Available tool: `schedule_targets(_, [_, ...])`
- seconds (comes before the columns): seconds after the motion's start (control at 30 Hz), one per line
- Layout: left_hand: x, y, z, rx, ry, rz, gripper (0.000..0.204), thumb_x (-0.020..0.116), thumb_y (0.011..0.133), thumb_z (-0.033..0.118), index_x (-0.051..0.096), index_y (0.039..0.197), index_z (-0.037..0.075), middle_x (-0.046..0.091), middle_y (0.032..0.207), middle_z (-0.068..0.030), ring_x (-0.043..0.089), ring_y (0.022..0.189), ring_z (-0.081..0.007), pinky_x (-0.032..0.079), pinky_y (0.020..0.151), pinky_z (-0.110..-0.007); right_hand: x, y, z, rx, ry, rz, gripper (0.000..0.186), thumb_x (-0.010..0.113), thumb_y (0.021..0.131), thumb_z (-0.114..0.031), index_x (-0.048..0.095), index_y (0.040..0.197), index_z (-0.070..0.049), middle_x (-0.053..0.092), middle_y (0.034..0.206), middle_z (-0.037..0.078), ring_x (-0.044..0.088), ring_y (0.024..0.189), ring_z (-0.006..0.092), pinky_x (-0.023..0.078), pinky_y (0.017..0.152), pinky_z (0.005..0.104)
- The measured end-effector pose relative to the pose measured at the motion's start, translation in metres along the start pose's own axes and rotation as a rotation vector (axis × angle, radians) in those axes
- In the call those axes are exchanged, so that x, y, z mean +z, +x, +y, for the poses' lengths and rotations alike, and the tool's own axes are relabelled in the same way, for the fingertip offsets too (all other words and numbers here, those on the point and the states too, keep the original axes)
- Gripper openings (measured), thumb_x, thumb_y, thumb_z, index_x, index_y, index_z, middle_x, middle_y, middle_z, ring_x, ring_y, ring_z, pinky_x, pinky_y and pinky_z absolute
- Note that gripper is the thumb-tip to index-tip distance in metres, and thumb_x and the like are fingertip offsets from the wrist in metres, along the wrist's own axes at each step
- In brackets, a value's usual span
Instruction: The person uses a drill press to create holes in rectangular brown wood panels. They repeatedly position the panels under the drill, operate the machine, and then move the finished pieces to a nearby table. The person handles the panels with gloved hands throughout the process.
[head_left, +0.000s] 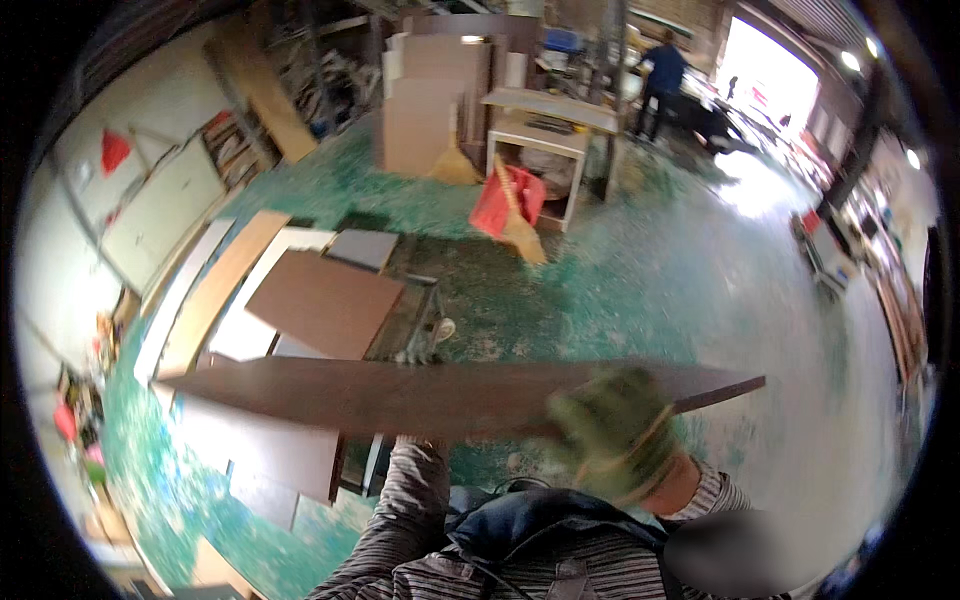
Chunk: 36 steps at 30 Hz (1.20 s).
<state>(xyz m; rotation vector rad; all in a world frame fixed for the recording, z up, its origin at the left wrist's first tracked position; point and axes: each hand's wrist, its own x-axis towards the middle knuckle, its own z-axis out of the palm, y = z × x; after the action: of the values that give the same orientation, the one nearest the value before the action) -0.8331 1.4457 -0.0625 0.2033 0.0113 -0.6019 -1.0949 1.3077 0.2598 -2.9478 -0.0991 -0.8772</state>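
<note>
A dark brown board [400,395] was held off the floor [620,290], in front of the body, with its long sides running left to right. Its far long edge was gripped by the left hand [418,357], which was mostly hidden beneath it; only what appeared to be gloved fingertips could be seen, curled over that edge. The board was probably supported from below there so that its weight was taken near the middle. The right hand [615,432], in a green glove, was laid across the near long edge, toward the right end. It was blurred, and whether its fingers were clasped around the edge or only rested on it could not be told. The two hands were perhaps set apart so that the board could be kept from tipping.

Toward the floor's left edge, panels were laid flat and overlapping: a brown panel [325,300], a grey panel [362,247] and a pale wood plank [225,290], apparently spread so that each was left within reach. By these the footing on the left was blocked, and part of them was covered from sight by the held board. Farther off, a red container [485,207] and a broom [522,240] were left in front of a white-framed table [590,118]. Large brown sheets [430,125] were stood upright near the floor's far edge, presumably to save space, and a person in dark clothes [665,75] was seen beyond the table.
</note>
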Motion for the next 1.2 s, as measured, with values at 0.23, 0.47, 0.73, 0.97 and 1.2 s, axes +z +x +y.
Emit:
schedule_targets(0.23, [0.006,0.026,-0.046,-0.083,0.161,0.148,0.074,0.044,0.099,0.062,0.041,0.151,0.01,0.039,0.156,-0.0113,0.041,0.138,-0.0329,0.035,0.113,-0.053,-0.048,-0.086,0.047,-0.153,0.337,-0.055,0.041,0.081,0.079,-0.036,0.072,0.109,-0.011,0.07,0.096,0.008,0.068,0.095,0.0271,0.054,0.093,0.0463])
schedule_targets(0.47, [0.037,0.104,-0.057,-0.06,0.245,0.152,0.067,0.047,0.1,0.057,0.045,0.148,0.01,0.044,0.152,-0.0108,0.045,0.135,-0.0312,0.039,0.111,-0.051,-0.045,-0.174,0.235,0.806,0.068,-0.15,0.062,0.075,0.088,-0.038,0.058,0.136,-0.004,0.068,0.121,0.015,0.063,0.116,0.032,0.049,0.103,0.0445])
schedule_targets(0.73, [0.079,0.284,-0.069,0.04,0.302,0.038,0.059,0.05,0.101,0.05,0.049,0.145,0.009,0.05,0.148,-0.0103,0.05,0.13,-0.0293,0.043,0.108,-0.049,0.076,-0.187,0.348,0.935,1.167,0.186,0.073,0.061,0.095,-0.047,0.051,0.141,0.01,0.064,0.132,0.021,0.066,0.111,0.0284,0.053,0.097,0.0415])
schedule_targets(0.97, [0.199,0.466,-0.108,0.084,0.272,-0.265,0.053,0.054,0.102,0.044,0.053,0.142,0.009,0.054,0.144,-0.0098,0.054,0.127,-0.0276,0.047,0.105,-0.048,0.025,-0.081,0.462,0.976,0.714,0.19,0.04,0.065,0.098,-0.04,0.068,0.101,0.0,0.068,0.07,0.009,0.066,0.06,0.0188,0.054,0.052,0.0339])
schedule_targets(1.2, [0.226,0.468,-0.142,0.051,0.247,-0.387,0.046,0.057,0.103,0.038,0.056,0.139,0.009,0.059,0.14,-0.0093,0.058,0.123,-0.0259,0.051,0.103,-0.046,-0.082,0.055,0.555,-0.075,-0.661,0.391,0.078,0.081,0.071,-0.003,0.051,0.143,-0.003,0.067,0.124,0.019,0.065,0.111,0.0373,0.055,0.094,0.0419])
